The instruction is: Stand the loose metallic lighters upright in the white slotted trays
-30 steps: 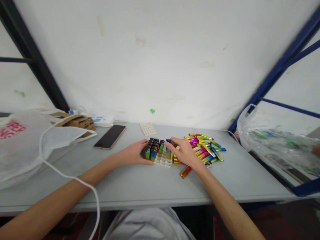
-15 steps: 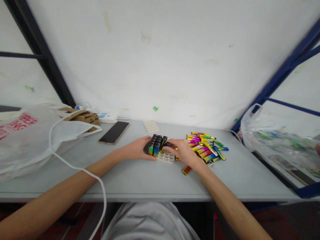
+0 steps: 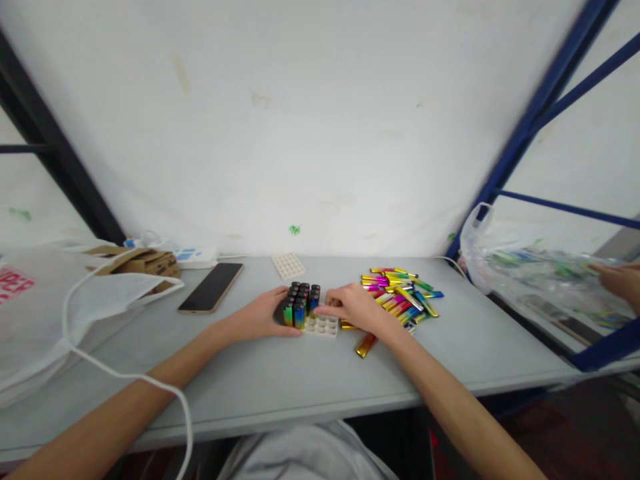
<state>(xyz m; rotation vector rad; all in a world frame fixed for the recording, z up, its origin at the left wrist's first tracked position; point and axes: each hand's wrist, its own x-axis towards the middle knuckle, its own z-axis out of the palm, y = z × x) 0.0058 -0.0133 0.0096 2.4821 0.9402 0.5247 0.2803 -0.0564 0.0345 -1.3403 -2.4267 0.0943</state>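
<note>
Metallic multicoloured lighters with black tops stand upright, packed close together, in the left part of a small white slotted tray. Bare slots show in its right part. My left hand is wrapped around the left side of the tray and its lighters, thumb in front, other fingers partly hidden behind. My right hand hovers over the tray's right part, its fingers curled together beside the rightmost lighters; anything between the fingertips is hidden. To the right lies a loose heap of shiny lighters, with an orange-gold one nearer me.
A second white slotted tray lies near the wall. Left are a phone, a plastic bag, a cardboard box and a white cable crossing my left arm. Another person's hand is by a clear bag at right.
The lighter tilted in my right fingers no longer shows there; a lighter now stands upright beside them. My left hand keeps its hold on the tray. The whole view has shifted.
</note>
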